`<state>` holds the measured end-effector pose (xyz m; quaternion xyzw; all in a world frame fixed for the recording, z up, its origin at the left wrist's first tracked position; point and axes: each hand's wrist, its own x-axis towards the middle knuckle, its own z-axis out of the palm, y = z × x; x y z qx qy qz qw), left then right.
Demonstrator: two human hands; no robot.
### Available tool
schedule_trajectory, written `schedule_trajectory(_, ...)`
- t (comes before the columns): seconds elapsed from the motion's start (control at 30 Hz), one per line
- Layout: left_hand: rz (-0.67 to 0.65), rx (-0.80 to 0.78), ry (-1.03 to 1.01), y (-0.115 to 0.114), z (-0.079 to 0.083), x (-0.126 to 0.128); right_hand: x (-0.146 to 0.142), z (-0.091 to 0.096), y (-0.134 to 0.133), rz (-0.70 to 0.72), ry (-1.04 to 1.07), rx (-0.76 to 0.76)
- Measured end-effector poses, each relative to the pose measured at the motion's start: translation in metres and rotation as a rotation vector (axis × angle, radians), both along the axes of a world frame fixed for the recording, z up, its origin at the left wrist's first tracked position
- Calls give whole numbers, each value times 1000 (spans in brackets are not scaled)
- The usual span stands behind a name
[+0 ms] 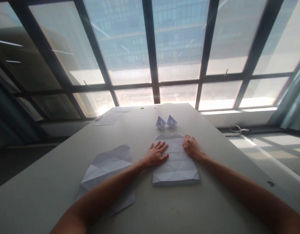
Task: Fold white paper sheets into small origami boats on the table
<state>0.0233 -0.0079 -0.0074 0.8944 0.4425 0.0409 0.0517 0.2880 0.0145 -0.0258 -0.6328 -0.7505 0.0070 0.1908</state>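
Observation:
A creased white paper sheet (177,165) lies flat on the grey table (213,201) in front of me. My left hand (156,154) rests flat on its left part, fingers stretched out and spread. My right hand (191,146) presses on the sheet's upper right edge, fingers extended and together. Neither hand holds anything. Beyond the sheet stand two small folded paper boats (166,122), side by side.
A second creased white sheet (108,169) lies to the left, partly under my left forearm. More flat papers (108,118) sit at the table's far left corner. Large windows with dark frames (151,52) stand behind the table. A window sill runs at the right.

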Motion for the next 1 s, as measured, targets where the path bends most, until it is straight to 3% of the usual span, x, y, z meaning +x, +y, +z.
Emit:
schedule_trajectory(0.07, 1, 3, -2, 0, 0, 0, -5, 1, -3, 9, 42, 110)
schedule_trajectory(0.17, 1, 3, -9, 0, 0, 1, -24, 5, -17, 227, 108, 182)
schedule_trajectory(0.27, 5, -10, -26, 0, 0, 1, -48, 8, -36, 545, 135, 126)
schedule_trajectory(0.37, -2, -42, -32, 1, -1, 1, -61, 8, -47, 695, 135, 30)
schedule_trajectory(0.5, 0, -2, -41, 3, -4, 2, -56, 6, -44, 628, 111, -64)
schedule_trajectory(0.8, 38, 6, -46, 5, -5, 4, -32, 0, -20, 225, 6, -148)
schedule_trajectory(1.0, 24, 17, -30, 1, 1, 5, -28, -1, -17, 189, -1, -109)
